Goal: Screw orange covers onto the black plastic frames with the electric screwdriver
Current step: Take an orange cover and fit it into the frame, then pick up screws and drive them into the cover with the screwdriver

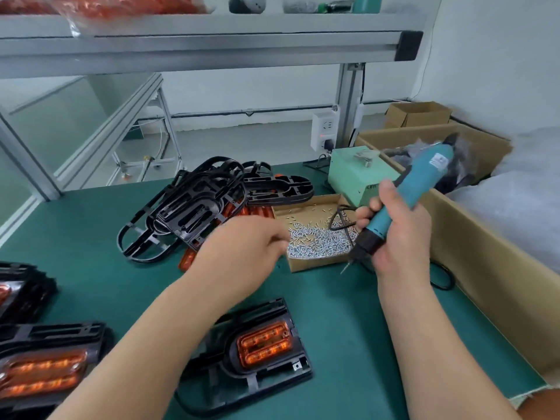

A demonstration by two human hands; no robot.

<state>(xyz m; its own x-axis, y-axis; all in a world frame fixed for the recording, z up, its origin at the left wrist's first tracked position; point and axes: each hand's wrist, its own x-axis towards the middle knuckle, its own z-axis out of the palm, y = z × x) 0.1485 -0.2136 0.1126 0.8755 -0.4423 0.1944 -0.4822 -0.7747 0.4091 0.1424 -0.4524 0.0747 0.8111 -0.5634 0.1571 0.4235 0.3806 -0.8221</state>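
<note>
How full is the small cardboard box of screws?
Partly full: silver screws are heaped at the near end of the cardboard box; bare bottom shows at its far end.

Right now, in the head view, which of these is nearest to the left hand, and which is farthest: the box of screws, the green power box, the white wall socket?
1. Box of screws: just right of the left hand, whose fingertips are at its edge.
2. Green power box: behind the screws, farther right.
3. White wall socket: at the back, beyond the table.

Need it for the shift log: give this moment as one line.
left hand: at screw box | right hand: holds electric screwdriver | orange cover: in black frame
</note>
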